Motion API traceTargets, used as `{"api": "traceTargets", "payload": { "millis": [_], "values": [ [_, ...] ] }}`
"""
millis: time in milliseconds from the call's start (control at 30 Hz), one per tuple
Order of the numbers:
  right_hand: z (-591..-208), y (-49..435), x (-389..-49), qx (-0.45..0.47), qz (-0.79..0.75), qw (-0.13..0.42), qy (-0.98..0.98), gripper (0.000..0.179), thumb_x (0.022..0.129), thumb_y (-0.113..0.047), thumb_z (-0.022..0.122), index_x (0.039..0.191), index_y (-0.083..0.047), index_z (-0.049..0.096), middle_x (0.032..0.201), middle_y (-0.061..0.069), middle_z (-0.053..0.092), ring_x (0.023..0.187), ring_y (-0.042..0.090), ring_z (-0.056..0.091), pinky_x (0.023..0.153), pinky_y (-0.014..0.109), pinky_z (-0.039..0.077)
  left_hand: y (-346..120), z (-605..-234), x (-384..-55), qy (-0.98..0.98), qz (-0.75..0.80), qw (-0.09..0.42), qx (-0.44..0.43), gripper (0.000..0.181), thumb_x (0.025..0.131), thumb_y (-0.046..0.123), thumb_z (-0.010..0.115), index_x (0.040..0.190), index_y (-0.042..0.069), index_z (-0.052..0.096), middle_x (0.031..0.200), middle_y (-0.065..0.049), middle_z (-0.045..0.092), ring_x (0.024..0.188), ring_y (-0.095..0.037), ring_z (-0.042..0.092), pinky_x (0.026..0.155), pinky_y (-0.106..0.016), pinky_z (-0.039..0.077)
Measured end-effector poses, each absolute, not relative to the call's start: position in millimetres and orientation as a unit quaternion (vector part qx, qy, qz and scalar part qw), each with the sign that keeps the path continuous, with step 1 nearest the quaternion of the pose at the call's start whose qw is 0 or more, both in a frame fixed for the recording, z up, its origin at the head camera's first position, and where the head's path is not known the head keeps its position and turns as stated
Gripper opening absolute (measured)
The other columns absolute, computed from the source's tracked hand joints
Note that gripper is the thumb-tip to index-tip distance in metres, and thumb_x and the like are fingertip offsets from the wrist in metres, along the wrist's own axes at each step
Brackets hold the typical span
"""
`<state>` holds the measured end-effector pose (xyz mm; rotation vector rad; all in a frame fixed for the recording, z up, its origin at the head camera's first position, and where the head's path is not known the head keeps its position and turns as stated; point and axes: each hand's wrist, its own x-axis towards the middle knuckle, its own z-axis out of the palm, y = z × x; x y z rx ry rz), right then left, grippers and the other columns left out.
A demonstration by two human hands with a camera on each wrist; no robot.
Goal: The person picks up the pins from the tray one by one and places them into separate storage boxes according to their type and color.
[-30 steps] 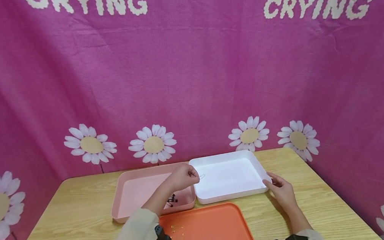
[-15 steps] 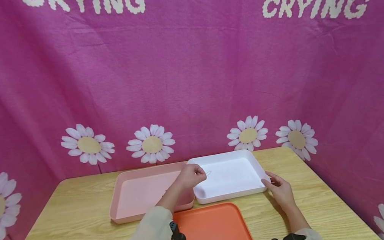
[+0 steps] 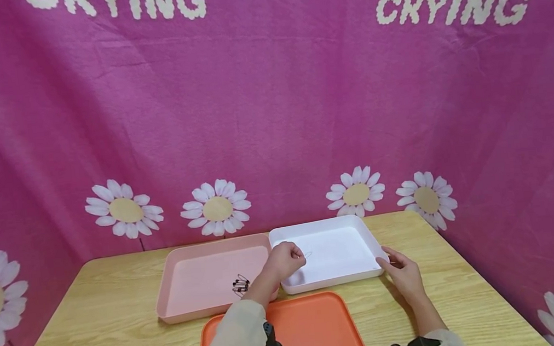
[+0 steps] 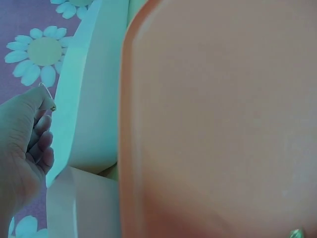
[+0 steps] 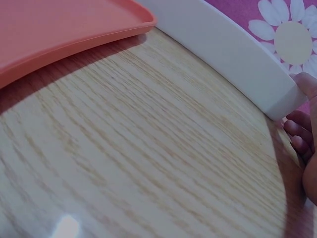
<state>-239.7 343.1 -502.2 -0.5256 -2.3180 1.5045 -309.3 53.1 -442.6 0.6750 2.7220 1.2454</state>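
My left hand (image 3: 287,261) pinches a thin safety pin (image 4: 47,95) between thumb and fingertips, over the left part of the white tray (image 3: 335,275). The pin's small gold-coloured end shows at the fingertips in the left wrist view. My right hand (image 3: 406,276) holds the white tray at its front right corner, thumb on the rim and the other fingers curled around the outer side. In the right wrist view, the thumb and fingers (image 5: 298,130) appear at the right edge beside that tray corner.
Left of the white tray is a pink tray (image 3: 187,282) with several black safety pins (image 3: 240,286) inside. An orange tray (image 3: 315,329) lies in front, partly covered by my left sleeve; a gold pin (image 4: 296,233) shows there. A pink flowered cloth (image 3: 276,112) hangs behind the table.
My left hand has moved right from the pink tray's edge to over the white tray, carrying the safety pin, and is now slightly lower. My right hand has kept its hold on the corner.
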Motion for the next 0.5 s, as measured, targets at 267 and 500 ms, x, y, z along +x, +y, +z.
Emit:
{"api": "traceTargets", "payload": {
  "millis": [267,500],
  "values": [
    [-503,344,-239,-0.186,0.526,0.145,-0.817,0.056,0.087,-0.042,0.063,0.133,-0.013,0.052,0.122,0.014,0.055,0.087,-0.004,0.046,0.072,0.007,0.039,54,-451,-307,0.898,0.393,0.023,0.199,0.005,0.079,0.011,0.063,0.077,0.007,0.063,0.071,0.001,0.052,0.069,-0.012,0.045,0.063,-0.025,0.039],
    [-504,344,-240,-0.187,0.529,0.153,-0.813,0.053,0.086,-0.038,0.064,0.132,-0.012,0.054,0.118,0.013,0.057,0.085,-0.005,0.047,0.072,0.008,0.04,56,-454,-307,0.92,0.322,-0.005,0.223,0.006,0.08,0.012,0.063,0.075,0.008,0.062,0.069,0.001,0.049,0.068,-0.012,0.044,0.062,-0.024,0.038]
  ]
}}
